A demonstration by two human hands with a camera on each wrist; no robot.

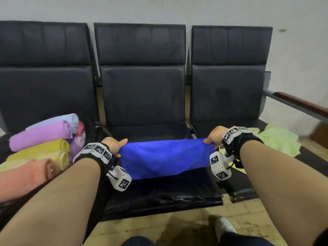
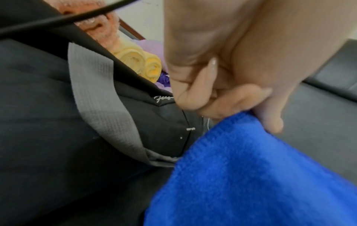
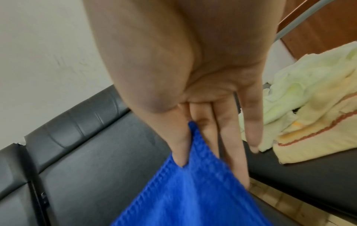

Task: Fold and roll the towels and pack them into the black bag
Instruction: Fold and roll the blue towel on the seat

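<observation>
A bright blue towel (image 1: 163,157) hangs stretched by its top corners over the middle seat. Rolled pink, lilac and yellow towels (image 1: 44,139) fill the open black bag (image 2: 48,114) on the left seat.

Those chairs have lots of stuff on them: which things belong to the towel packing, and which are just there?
Part of the job:
- bright blue fleecy towel, pinched by left hand and right hand
- rolled pastel towels in the black fabric bag
- crumpled pale green towel, unfolded

Just there:
- black padded chairs
- wood-topped armrest
</observation>
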